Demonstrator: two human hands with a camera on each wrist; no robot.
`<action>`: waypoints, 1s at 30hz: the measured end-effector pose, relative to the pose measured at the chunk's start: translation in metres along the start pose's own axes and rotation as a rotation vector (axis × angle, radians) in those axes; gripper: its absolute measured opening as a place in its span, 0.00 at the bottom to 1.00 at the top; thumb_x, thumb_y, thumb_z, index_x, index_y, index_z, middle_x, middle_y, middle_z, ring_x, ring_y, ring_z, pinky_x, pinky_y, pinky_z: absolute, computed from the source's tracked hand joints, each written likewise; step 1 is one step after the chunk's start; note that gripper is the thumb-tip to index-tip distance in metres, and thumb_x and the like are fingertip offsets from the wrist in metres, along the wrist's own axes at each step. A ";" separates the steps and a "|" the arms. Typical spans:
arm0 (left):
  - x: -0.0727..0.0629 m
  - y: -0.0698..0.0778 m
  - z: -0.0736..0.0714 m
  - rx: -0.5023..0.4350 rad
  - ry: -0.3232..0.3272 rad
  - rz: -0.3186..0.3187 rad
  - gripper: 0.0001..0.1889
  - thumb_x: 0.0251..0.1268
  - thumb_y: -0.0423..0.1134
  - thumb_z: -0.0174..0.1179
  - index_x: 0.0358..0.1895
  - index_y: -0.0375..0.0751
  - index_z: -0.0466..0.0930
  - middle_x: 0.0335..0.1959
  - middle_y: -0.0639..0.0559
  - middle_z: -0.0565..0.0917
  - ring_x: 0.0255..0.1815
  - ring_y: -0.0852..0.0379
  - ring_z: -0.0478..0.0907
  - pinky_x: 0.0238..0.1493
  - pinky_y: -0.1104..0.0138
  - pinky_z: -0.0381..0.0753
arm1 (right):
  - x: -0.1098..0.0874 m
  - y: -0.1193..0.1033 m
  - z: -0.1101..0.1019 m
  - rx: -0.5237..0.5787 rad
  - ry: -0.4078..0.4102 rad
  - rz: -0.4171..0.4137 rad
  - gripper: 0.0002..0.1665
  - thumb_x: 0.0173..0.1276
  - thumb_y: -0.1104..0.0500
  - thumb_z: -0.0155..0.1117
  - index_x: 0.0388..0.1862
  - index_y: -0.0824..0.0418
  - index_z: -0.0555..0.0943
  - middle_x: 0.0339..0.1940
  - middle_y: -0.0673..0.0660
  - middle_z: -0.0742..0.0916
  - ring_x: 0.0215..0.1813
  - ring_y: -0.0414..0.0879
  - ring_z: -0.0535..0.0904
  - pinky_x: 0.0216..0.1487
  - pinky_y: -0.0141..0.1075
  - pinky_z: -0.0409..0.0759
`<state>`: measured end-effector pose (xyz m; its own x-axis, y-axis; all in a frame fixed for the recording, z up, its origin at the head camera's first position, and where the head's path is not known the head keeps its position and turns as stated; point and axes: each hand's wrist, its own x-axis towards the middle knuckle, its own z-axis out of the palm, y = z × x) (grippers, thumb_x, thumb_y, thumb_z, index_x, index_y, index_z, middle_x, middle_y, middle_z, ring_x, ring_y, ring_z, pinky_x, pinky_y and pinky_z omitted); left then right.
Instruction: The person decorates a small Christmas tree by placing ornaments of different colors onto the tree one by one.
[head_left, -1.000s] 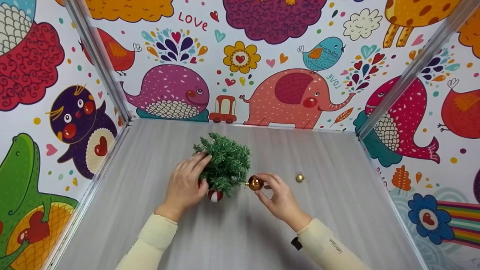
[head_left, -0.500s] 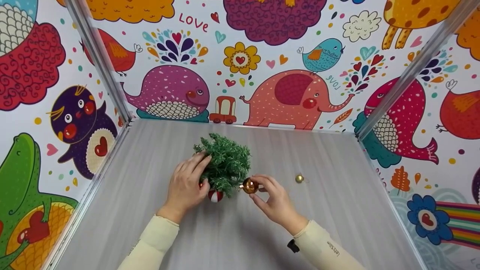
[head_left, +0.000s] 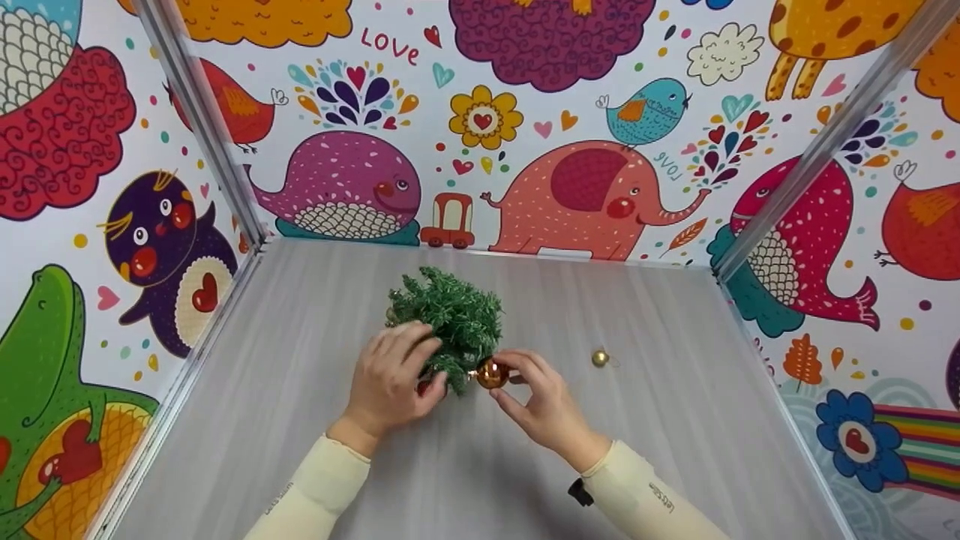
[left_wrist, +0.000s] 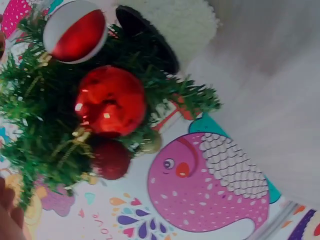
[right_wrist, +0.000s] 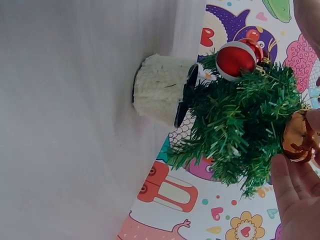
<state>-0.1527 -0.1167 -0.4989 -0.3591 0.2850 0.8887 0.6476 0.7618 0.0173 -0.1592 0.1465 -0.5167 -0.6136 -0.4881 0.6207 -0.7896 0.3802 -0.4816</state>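
A small artificial Christmas tree (head_left: 461, 304) stands upright in a whitish, fuzzy-covered pot (right_wrist: 162, 87). My right hand (head_left: 547, 401) pinches a shiny copper-gold bauble (head_left: 493, 373) between thumb and fingers, its cap pointing at the tree's right branches. Beside the tree's left front is my left hand (head_left: 394, 379), fingers bent and spread; whether they touch a branch I cannot tell. On the branches hang a red-and-white bauble (left_wrist: 75, 32), a shiny red bauble (left_wrist: 112, 102), a dark red bauble (left_wrist: 111, 160) and a small pale gold one (left_wrist: 150, 143).
A small gold bauble (head_left: 600, 358) with a thin loop lies on the grey table (head_left: 645, 450), right of the tree. Walls printed with cartoon animals and metal corner posts (head_left: 199, 120) enclose the table at the back and sides.
My right hand has brought the copper-gold bauble left, close to the branches. My left hand has shifted right and toward the tree's front, covering the red-and-white bauble in the head view.
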 end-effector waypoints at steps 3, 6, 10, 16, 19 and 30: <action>0.000 0.006 0.004 -0.028 -0.062 0.047 0.21 0.44 0.50 0.70 0.39 0.39 0.84 0.49 0.43 0.82 0.51 0.45 0.79 0.53 0.51 0.77 | 0.000 -0.002 0.002 0.002 0.013 -0.004 0.29 0.64 0.62 0.72 0.63 0.59 0.76 0.59 0.51 0.79 0.53 0.42 0.80 0.44 0.34 0.83; -0.002 0.011 0.007 -0.038 -0.102 0.065 0.21 0.45 0.54 0.72 0.36 0.40 0.85 0.49 0.43 0.83 0.52 0.45 0.79 0.54 0.51 0.77 | 0.000 -0.004 0.006 0.003 0.028 -0.007 0.29 0.64 0.62 0.72 0.63 0.59 0.76 0.60 0.51 0.79 0.53 0.42 0.81 0.45 0.32 0.83; -0.005 0.015 0.010 -0.034 -0.131 0.074 0.17 0.50 0.51 0.72 0.33 0.41 0.85 0.48 0.44 0.83 0.52 0.46 0.80 0.55 0.53 0.76 | -0.001 -0.006 0.009 0.016 0.043 -0.006 0.29 0.64 0.61 0.72 0.63 0.60 0.76 0.60 0.51 0.78 0.53 0.42 0.81 0.45 0.29 0.82; -0.003 0.016 0.012 -0.060 -0.118 0.075 0.08 0.54 0.43 0.69 0.30 0.42 0.86 0.47 0.46 0.84 0.52 0.48 0.80 0.55 0.54 0.76 | -0.002 -0.006 0.010 0.038 0.054 -0.004 0.28 0.65 0.61 0.72 0.63 0.60 0.76 0.60 0.51 0.78 0.53 0.43 0.81 0.45 0.31 0.82; -0.002 0.017 0.012 -0.085 -0.105 0.070 0.04 0.52 0.38 0.69 0.30 0.42 0.86 0.46 0.46 0.84 0.51 0.48 0.80 0.54 0.54 0.76 | -0.002 -0.005 0.010 0.048 0.057 -0.004 0.28 0.65 0.61 0.71 0.64 0.60 0.76 0.60 0.51 0.78 0.52 0.43 0.81 0.44 0.32 0.83; -0.006 0.019 0.015 -0.106 -0.091 0.040 0.12 0.50 0.49 0.70 0.29 0.44 0.85 0.46 0.46 0.84 0.49 0.47 0.80 0.54 0.54 0.76 | -0.006 -0.007 0.013 0.071 0.052 0.021 0.28 0.65 0.60 0.71 0.63 0.60 0.76 0.59 0.51 0.78 0.54 0.44 0.81 0.43 0.32 0.83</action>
<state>-0.1481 -0.0948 -0.5112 -0.3878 0.3690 0.8447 0.7280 0.6847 0.0351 -0.1499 0.1364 -0.5251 -0.6310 -0.4380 0.6403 -0.7755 0.3323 -0.5368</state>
